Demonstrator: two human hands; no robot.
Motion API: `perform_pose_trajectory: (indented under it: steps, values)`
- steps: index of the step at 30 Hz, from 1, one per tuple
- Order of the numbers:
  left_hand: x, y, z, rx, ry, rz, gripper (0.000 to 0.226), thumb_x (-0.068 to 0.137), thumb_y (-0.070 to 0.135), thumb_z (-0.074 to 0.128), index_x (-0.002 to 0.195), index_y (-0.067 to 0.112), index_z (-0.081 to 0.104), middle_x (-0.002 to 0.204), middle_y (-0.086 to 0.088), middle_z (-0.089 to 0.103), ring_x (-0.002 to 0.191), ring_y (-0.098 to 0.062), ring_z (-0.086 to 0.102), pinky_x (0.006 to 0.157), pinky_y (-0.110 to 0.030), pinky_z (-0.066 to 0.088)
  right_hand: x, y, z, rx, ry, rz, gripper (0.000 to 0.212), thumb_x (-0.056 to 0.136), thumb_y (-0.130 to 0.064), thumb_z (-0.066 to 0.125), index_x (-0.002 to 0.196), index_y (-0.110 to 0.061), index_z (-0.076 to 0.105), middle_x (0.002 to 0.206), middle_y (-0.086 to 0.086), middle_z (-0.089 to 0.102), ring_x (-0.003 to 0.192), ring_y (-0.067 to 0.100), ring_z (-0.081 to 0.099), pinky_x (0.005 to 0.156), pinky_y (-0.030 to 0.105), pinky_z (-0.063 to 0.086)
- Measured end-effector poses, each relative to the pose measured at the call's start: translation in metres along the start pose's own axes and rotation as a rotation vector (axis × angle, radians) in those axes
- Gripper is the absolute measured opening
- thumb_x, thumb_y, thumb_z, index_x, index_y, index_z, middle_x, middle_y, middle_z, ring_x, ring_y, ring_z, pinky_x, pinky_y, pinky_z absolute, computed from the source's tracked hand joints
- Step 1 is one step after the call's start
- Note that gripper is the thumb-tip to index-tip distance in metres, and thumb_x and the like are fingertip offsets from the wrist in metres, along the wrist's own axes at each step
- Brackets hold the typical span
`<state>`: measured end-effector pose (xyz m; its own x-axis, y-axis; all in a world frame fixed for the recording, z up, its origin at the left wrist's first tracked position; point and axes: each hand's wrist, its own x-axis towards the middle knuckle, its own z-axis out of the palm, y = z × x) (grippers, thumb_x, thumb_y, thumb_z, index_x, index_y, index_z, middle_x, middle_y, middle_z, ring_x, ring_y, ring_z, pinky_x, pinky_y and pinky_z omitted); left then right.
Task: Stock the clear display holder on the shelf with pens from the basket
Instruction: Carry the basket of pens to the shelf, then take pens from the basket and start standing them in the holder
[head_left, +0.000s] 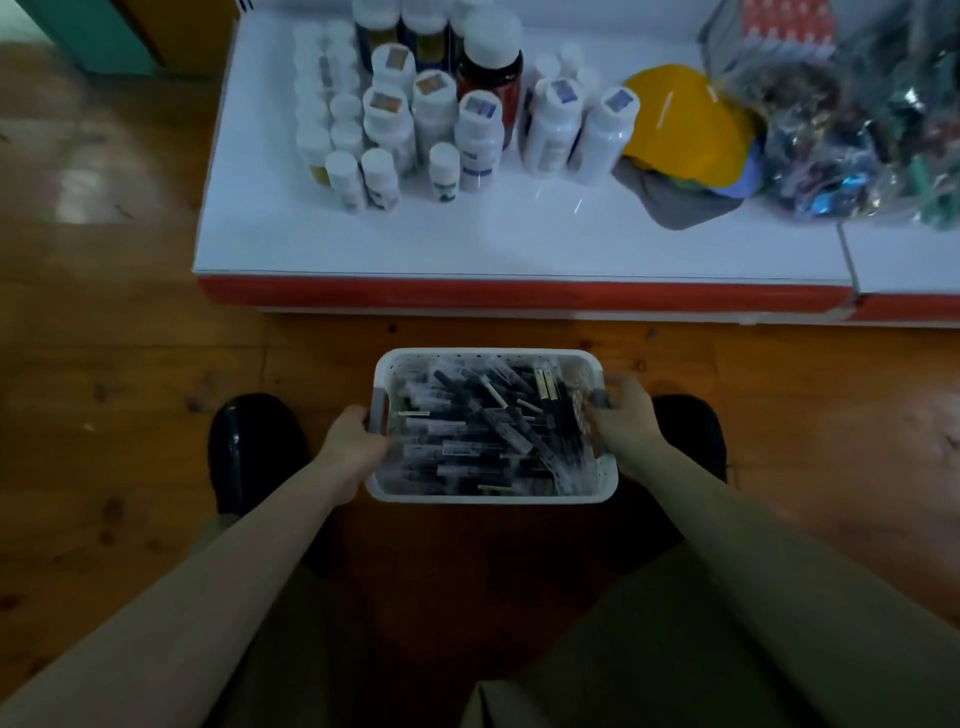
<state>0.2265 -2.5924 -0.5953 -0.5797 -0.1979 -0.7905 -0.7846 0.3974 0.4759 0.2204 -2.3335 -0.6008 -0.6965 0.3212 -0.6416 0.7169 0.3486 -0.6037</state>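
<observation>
A white perforated basket (493, 496) full of several dark pens (483, 431) in clear wrappers sits low in front of me, above the wooden floor. My left hand (353, 441) grips its left handle. My right hand (623, 415) grips its right handle. The white shelf (467, 234) with a red front edge lies just beyond the basket. No clear display holder shows in this view.
On the shelf stand several white bottles (441, 124) and a dark brown bottle (491, 73). A yellow cloth pile (685, 130) and clear bags of small items (852, 130) lie to the right. My black shoes (254, 447) flank the basket.
</observation>
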Motion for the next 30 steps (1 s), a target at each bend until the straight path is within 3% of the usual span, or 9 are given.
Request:
perform_pose_trajectory:
  steps: [6, 10, 12, 14, 18, 21, 24, 26, 30]
  values:
    - [0.028, -0.007, 0.006, 0.039, 0.055, 0.105, 0.019, 0.091, 0.002, 0.053, 0.105, 0.007, 0.043, 0.081, -0.002, 0.048, 0.073, -0.015, 0.05, 0.057, -0.024, 0.039, 0.028, 0.002, 0.013, 0.019, 0.019, -0.028, 0.029, 0.092, 0.0, 0.047, 0.119, -0.011, 0.043, 0.09, 0.009, 0.056, 0.065, 0.022, 0.052, 0.053, 0.033, 0.043]
    - [0.024, 0.0, 0.007, 0.125, 0.123, 0.176, 0.03, 0.093, 0.007, 0.05, 0.122, 0.005, 0.041, 0.095, -0.006, 0.054, 0.092, -0.026, 0.054, 0.065, -0.028, 0.043, 0.031, -0.006, 0.012, -0.04, 0.011, -0.063, 0.02, 0.092, -0.004, 0.05, 0.108, -0.014, 0.044, 0.104, 0.011, 0.059, 0.091, 0.032, 0.06, 0.079, 0.046, 0.053]
    - [0.013, 0.006, 0.011, 0.287, 0.313, 0.355, 0.044, 0.092, 0.012, 0.053, 0.132, 0.0, 0.038, 0.116, -0.016, 0.054, 0.104, -0.03, 0.054, 0.076, -0.031, 0.045, 0.027, -0.01, 0.01, -0.178, 0.071, -0.152, 0.025, 0.094, -0.014, 0.051, 0.119, -0.01, 0.048, 0.102, 0.006, 0.055, 0.089, 0.022, 0.054, 0.074, 0.037, 0.049]
    - [-0.003, 0.018, 0.019, 0.423, 0.389, 0.569, 0.034, 0.092, 0.022, 0.055, 0.12, 0.002, 0.05, 0.11, -0.015, 0.055, 0.093, -0.021, 0.055, 0.069, -0.022, 0.042, 0.02, -0.014, 0.008, -0.326, 0.181, -0.314, 0.028, 0.095, -0.021, 0.05, 0.119, -0.007, 0.052, 0.103, 0.004, 0.055, 0.086, 0.014, 0.049, 0.07, 0.028, 0.04]
    - [-0.004, 0.046, 0.057, 0.563, 0.074, 0.343, 0.05, 0.088, 0.056, 0.049, 0.085, 0.006, 0.051, 0.064, -0.009, 0.052, 0.047, -0.012, 0.042, 0.039, -0.022, 0.029, 0.012, -0.023, 0.018, -0.528, -0.008, -0.261, 0.024, 0.094, -0.025, 0.054, 0.109, -0.007, 0.057, 0.081, 0.004, 0.059, 0.069, 0.018, 0.058, 0.061, 0.031, 0.052]
    - [0.012, 0.058, 0.086, 0.542, 0.162, 0.215, 0.082, 0.077, 0.068, 0.054, 0.113, -0.005, 0.044, 0.092, -0.017, 0.063, 0.069, -0.021, 0.061, 0.04, -0.024, 0.034, 0.014, -0.024, 0.027, -0.624, -0.058, -0.148, 0.033, 0.09, -0.029, 0.059, 0.112, -0.005, 0.053, 0.082, 0.004, 0.055, 0.08, 0.023, 0.06, 0.062, 0.03, 0.047]
    - [0.014, 0.066, 0.101, 0.573, 0.218, 0.103, 0.102, 0.074, 0.064, 0.063, 0.134, -0.009, 0.024, 0.123, -0.024, 0.051, 0.103, -0.029, 0.06, 0.065, -0.032, 0.05, 0.015, -0.023, 0.029, -0.624, -0.066, -0.138, 0.027, 0.09, -0.029, 0.059, 0.103, -0.005, 0.055, 0.087, 0.008, 0.06, 0.083, 0.024, 0.06, 0.062, 0.028, 0.044]
    - [0.014, 0.07, 0.103, 0.556, 0.218, 0.055, 0.1, 0.078, 0.053, 0.066, 0.139, -0.008, 0.015, 0.131, -0.027, 0.043, 0.109, -0.034, 0.057, 0.075, -0.036, 0.051, 0.017, -0.021, 0.028, -0.587, -0.069, -0.149, 0.018, 0.089, -0.025, 0.059, 0.089, -0.008, 0.054, 0.081, 0.007, 0.058, 0.078, 0.024, 0.058, 0.06, 0.029, 0.044]
    - [0.008, 0.074, 0.102, 0.469, 0.195, 0.041, 0.089, 0.08, 0.032, 0.071, 0.138, -0.007, 0.016, 0.13, -0.029, 0.041, 0.106, -0.036, 0.057, 0.075, -0.037, 0.05, 0.016, -0.021, 0.022, -0.515, -0.064, -0.175, 0.021, 0.087, -0.02, 0.059, 0.071, -0.01, 0.048, 0.069, 0.004, 0.051, 0.071, 0.022, 0.053, 0.052, 0.027, 0.037]
